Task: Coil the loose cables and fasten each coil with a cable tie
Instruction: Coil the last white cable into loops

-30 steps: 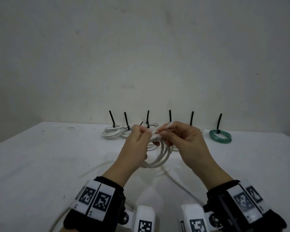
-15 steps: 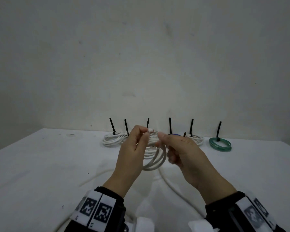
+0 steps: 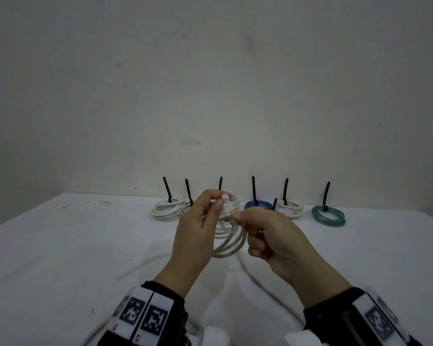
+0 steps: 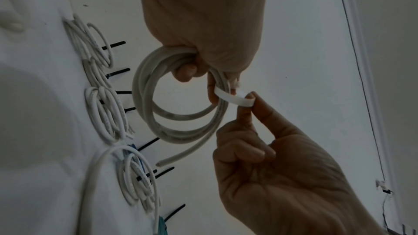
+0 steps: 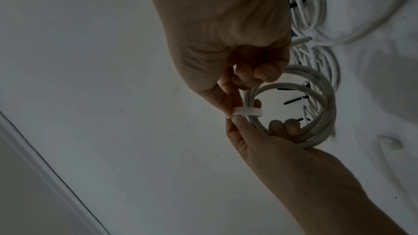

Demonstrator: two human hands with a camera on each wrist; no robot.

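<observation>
Six tied coils (image 3: 170,208), one in hand

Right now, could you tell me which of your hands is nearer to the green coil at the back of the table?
Right. The right hand is raised left of the green coil, pinching the white tie; the left hand grips the white coil farther left.

A bare recording setup: white-covered table (image 3: 60,245) against a plain scuffed wall (image 3: 210,83), tagged wristbands (image 3: 145,318).
</observation>
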